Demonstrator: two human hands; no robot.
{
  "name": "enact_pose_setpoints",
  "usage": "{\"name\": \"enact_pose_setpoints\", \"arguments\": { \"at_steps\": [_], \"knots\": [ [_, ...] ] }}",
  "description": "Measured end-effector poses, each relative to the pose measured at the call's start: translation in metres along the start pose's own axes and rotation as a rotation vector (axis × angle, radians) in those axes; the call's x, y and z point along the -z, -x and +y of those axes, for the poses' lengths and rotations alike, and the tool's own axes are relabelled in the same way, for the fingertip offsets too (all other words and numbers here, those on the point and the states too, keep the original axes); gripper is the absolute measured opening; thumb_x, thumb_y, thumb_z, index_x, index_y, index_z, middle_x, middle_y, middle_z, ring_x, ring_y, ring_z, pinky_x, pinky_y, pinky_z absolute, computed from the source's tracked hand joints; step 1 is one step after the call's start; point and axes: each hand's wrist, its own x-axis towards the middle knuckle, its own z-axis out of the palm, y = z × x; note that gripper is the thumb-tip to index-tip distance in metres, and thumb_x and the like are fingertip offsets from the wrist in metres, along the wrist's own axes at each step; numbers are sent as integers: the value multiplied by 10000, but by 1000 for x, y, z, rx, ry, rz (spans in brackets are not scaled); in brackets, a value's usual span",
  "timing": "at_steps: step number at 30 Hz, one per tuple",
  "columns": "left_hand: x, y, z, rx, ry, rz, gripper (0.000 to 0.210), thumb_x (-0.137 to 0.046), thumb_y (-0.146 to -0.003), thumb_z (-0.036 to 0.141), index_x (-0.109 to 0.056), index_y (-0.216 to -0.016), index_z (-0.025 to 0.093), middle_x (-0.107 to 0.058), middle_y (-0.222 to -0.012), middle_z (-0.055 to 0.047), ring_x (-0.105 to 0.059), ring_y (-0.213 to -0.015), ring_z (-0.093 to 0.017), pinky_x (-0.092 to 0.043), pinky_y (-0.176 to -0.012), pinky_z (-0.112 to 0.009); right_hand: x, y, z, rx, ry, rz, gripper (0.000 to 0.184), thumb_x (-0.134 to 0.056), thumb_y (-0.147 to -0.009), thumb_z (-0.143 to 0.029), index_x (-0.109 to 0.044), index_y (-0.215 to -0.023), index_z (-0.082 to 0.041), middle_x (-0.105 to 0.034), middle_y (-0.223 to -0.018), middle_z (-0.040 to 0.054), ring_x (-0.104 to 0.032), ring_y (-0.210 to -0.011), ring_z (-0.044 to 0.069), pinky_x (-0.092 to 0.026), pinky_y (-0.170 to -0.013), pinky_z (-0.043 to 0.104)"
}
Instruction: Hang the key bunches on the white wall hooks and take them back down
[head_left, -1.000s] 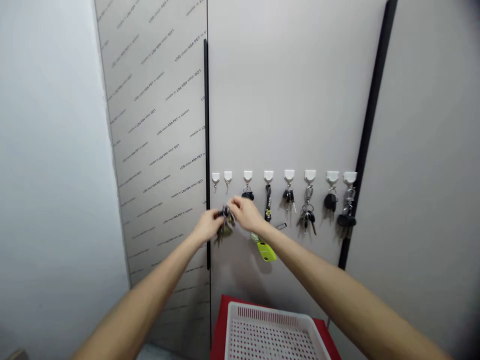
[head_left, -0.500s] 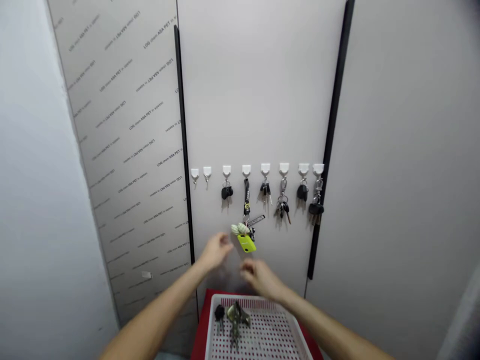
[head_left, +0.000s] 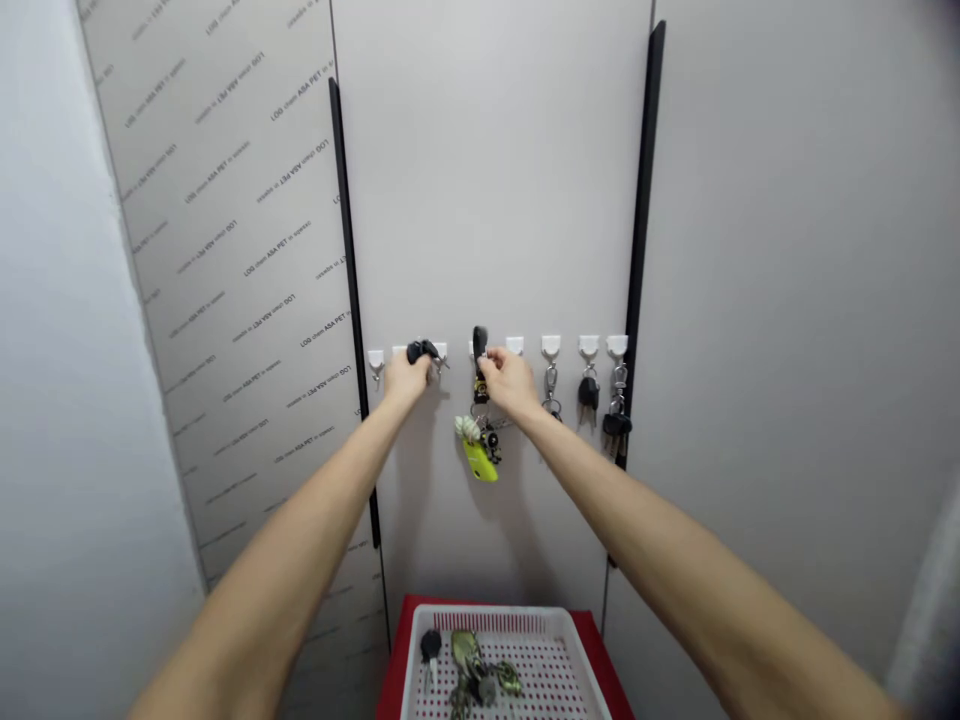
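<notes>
My left hand [head_left: 406, 381] is raised to the row of hooks, its fingers closed on a bunch of black-headed keys [head_left: 423, 351] in front of a white hook [head_left: 441, 350]. My right hand [head_left: 511, 384] pinches the black strap of a keychain [head_left: 480, 382]. The strap's upper end is lifted in front of its hook, which is mostly covered. Below the strap dangle a bright yellow-green tag [head_left: 479, 462], a pale striped charm [head_left: 466, 429] and small dark pieces. Whether either ring still touches its hook is hard to tell.
More keys [head_left: 589, 391] hang from white hooks to the right. A hook with nothing on it [head_left: 376, 360] is at the far left. Below, a white perforated basket [head_left: 411, 660] holds keys and camouflage-patterned pieces [head_left: 466, 652] on a red surface [head_left: 394, 655]. Black handle strips [head_left: 646, 170] flank the panel.
Both hands have risen from below the hanging keychain to hook height. The left has taken hold of the black-headed keys, the right of the black strap. The view has shifted slightly.
</notes>
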Motion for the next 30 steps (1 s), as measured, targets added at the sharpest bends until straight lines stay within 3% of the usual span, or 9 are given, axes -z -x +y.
{"name": "enact_pose_setpoints", "arguments": {
  "at_steps": [3, 5, 11, 15, 19, 21, 24, 26, 30],
  "knots": [
    [18, 5, 8, -47, 101, -36, 176, -406, -592, 248, -490, -679, 120, -501, -534, 0, -490, -471, -85, -358, -442, -183, 14, 4, -6, 18, -64, -74, 222, -380, -649, -265, -535, -728, -127, -525, -572, -5, -438, -493, 73, -327, -487, 180],
    [23, 25, 1, -67, 83, -172, 156, -404, -585, 227, -486, -659, 118, -476, -490, 15, -460, -435, -74, -343, -423, -178, 21, 22, 1, 7, -98, -200, 206, -391, -638, -257, -529, -715, -124, -512, -562, -10, -421, -478, 67, -318, -470, 174],
    [3, 136, -60, 102, -84, -677, 175, -381, -602, 203, -492, -696, 108, -472, -482, 24, -426, -433, -76, -333, -424, -185, 18, 123, 49, -145, -128, -691, 160, -393, -623, -192, -518, -677, -108, -437, -479, -35, -335, -418, 43, -264, -401, 150],
    [-13, 198, -99, 141, -223, -790, 196, -368, -602, 173, -521, -701, 101, -547, -617, -17, -470, -564, -109, -358, -508, -205, 13, 182, 76, -244, -81, -769, 172, -386, -615, -151, -533, -689, -101, -451, -485, -31, -336, -424, 39, -245, -390, 139],
    [-22, 216, -109, 120, -242, -936, 258, -407, -569, 140, -535, -792, 124, -579, -760, -21, -495, -696, -136, -370, -605, -216, 23, 194, 84, -255, -78, -852, 192, -399, -626, -178, -556, -712, -110, -502, -512, -13, -373, -422, 50, -279, -399, 150],
    [-28, 200, -95, 96, -242, -898, 316, -437, -553, 132, -515, -858, 118, -571, -831, -41, -493, -744, -141, -367, -662, -222, 36, 172, 81, -215, -53, -741, 200, -415, -633, -213, -562, -731, -120, -543, -583, 11, -431, -481, 75, -331, -457, 174],
    [-47, 149, -53, 31, -194, -646, 361, -463, -575, 169, -472, -920, 66, -535, -909, -111, -482, -794, -144, -353, -723, -228, 55, 113, 73, -141, 68, -218, 247, -398, -667, -262, -540, -823, -136, -557, -790, 60, -482, -684, 124, -360, -636, 228],
    [-64, 112, -21, 23, -108, -443, 409, -466, -603, 240, -429, -978, 79, -511, -957, -120, -482, -816, -139, -360, -717, -228, 63, 73, 69, -85, 187, 7, 298, -399, -671, -278, -498, -913, -135, -532, -876, 84, -480, -742, 144, -345, -689, 256],
    [-96, 67, 21, -14, -141, -207, 427, -482, -588, 329, -433, -973, 150, -547, -887, -80, -500, -781, -159, -378, -663, -263, 62, 32, 66, -177, 373, 54, 295, -422, -656, -301, -491, -902, -154, -553, -774, 87, -494, -712, 178, -345, -630, 279]
  ]
}}
